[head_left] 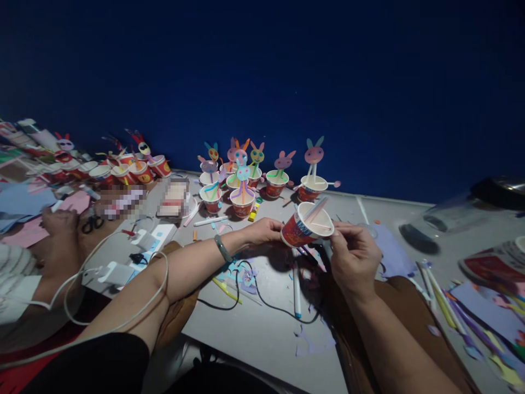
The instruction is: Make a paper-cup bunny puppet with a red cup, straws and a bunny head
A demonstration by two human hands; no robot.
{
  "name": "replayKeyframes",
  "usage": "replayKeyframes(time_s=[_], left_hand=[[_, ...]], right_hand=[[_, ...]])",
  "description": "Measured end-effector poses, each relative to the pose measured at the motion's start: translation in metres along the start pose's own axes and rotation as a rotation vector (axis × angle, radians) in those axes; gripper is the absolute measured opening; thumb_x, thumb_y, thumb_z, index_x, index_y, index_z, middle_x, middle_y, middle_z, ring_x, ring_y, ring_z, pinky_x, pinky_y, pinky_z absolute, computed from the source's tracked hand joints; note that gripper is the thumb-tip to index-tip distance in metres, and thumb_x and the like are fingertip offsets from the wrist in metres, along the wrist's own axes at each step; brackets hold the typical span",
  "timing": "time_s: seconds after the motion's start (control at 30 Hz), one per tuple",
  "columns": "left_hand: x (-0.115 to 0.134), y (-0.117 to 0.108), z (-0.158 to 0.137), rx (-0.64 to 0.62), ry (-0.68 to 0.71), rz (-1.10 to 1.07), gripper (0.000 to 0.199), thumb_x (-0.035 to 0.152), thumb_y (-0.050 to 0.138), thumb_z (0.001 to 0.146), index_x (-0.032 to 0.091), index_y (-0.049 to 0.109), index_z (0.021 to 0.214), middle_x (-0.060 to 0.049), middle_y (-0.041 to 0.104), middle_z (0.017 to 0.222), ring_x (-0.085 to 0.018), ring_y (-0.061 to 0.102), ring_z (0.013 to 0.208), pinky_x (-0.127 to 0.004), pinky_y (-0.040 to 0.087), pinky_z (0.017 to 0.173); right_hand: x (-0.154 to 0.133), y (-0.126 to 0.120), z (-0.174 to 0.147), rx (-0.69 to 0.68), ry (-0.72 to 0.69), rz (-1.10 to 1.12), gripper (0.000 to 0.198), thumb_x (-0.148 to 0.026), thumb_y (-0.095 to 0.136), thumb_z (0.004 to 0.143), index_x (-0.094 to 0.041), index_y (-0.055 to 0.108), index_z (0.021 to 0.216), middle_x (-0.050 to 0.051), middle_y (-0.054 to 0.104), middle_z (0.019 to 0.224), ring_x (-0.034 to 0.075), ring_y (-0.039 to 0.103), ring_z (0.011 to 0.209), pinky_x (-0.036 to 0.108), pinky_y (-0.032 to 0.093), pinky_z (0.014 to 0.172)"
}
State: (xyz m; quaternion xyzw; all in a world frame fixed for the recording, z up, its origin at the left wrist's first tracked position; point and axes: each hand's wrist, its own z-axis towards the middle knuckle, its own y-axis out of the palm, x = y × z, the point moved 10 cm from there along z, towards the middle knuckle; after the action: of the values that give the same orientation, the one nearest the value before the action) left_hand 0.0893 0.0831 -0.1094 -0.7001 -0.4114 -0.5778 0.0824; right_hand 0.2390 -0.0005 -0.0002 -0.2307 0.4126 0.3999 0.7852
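Note:
Between my hands, tilted above the table, is a red paper cup (296, 231) with a white inside and a few pale strips or sticks standing in it. My left hand (266, 232) pinches the cup's left side; a green bangle (222, 249) circles that wrist. At the right rim, the thumb and fingers of my right hand (356, 254) close on the cup. Just behind stand several similar cups with paper rabbit figures, among them a pink-faced rabbit with blue ears (314, 154) and a light blue rabbit (243, 172).
A power strip (158, 241) with white chargers and cables lies left, near a phone (173, 198). Another person's hand (61, 221) rests by pink paper at far left. Below the cup are a marker (297, 290), a black cable and paper scraps. A clear container (447, 221) stands right.

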Motion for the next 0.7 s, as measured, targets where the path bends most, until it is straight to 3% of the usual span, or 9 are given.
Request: replayKeyframes(time_s=[0.3,0.43,0.57,0.7], left_hand=[[0.002,-0.001,-0.002,-0.007,-0.014,-0.002,0.06,0.038,0.097,0.045,0.009,0.075,0.093,-0.005,0.074,0.078,-0.014,0.068,0.07,-0.027,0.052,0.073],[0.0,0.001,-0.001,-0.012,-0.024,-0.057,0.059,0.035,0.098,0.043,0.009,0.075,0.09,-0.005,0.075,0.078,-0.014,0.069,0.07,-0.027,0.053,0.073],[-0.003,0.003,0.0,-0.017,-0.035,-0.116,0.055,0.031,0.098,0.041,0.008,0.074,0.086,-0.005,0.074,0.076,-0.014,0.069,0.069,-0.029,0.054,0.074],[-0.002,-0.002,0.002,-0.007,-0.032,-0.041,0.051,0.029,0.096,0.047,0.008,0.074,0.087,-0.006,0.073,0.074,-0.013,0.068,0.067,-0.024,0.049,0.066]], right_hand=[[-0.01,0.004,0.0,0.01,-0.028,0.058,0.022,-0.039,0.069,0.089,-0.025,0.053,0.081,0.001,0.069,0.072,0.017,0.066,0.063,0.035,0.058,0.065],[-0.011,0.003,0.0,0.037,-0.036,0.047,0.024,-0.039,0.07,0.088,-0.026,0.052,0.077,0.003,0.07,0.074,0.019,0.068,0.066,0.037,0.058,0.067],[-0.011,-0.002,0.0,0.074,-0.027,0.025,0.025,-0.039,0.071,0.086,-0.026,0.052,0.075,0.005,0.071,0.078,0.02,0.068,0.065,0.037,0.058,0.062],[-0.012,-0.002,-0.001,0.077,0.003,0.032,0.017,-0.035,0.073,0.084,-0.026,0.059,0.084,-0.001,0.065,0.067,0.017,0.062,0.052,0.035,0.056,0.054]])
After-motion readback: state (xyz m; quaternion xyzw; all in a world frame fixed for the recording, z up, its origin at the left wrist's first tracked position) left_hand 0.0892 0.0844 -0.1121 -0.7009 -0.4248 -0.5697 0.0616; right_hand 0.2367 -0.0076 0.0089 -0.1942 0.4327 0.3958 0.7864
